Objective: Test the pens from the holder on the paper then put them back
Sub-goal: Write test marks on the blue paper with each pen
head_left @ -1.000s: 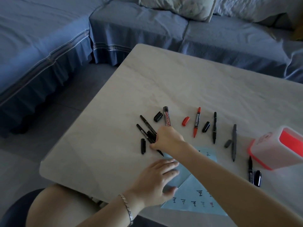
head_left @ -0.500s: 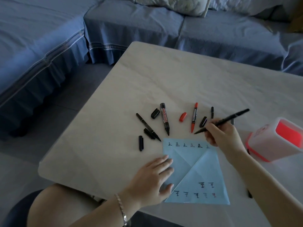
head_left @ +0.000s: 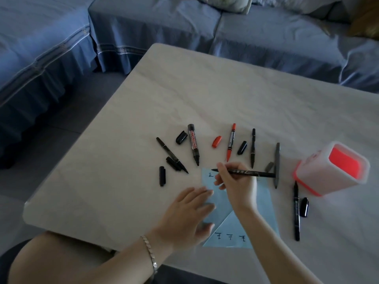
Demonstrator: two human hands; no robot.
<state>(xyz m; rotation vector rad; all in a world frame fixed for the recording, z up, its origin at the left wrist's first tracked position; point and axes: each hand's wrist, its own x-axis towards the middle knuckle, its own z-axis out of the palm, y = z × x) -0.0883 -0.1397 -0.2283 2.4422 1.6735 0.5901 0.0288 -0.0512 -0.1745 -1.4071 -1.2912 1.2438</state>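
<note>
My right hand [head_left: 235, 184] grips a thin black pen [head_left: 250, 172], held nearly level with its tip at the top left corner of the light blue paper [head_left: 264, 203]. My left hand [head_left: 189, 216] lies flat on the paper's left side, fingers spread. The paper carries small written marks at its top and bottom edges. Several uncapped pens lie fanned on the table beyond the paper: a black whiteboard marker [head_left: 193, 145], a red pen [head_left: 230, 143], thin black pens [head_left: 171, 154] and a grey one [head_left: 277, 163]. The pink and white pen holder [head_left: 330, 169] lies tipped at the right.
Loose caps lie among the pens: black ones [head_left: 181, 137], a red one [head_left: 216, 141] and another black cap [head_left: 304, 207] beside a black pen [head_left: 296, 210] at the right. The pale table [head_left: 205, 89] ends near my knee. A blue-covered sofa [head_left: 266, 37] runs behind and left.
My right hand picked a black pen from the left cluster, swung it right, and now has brought its tip down to the paper's top left corner. The left hand stayed on the paper.
</note>
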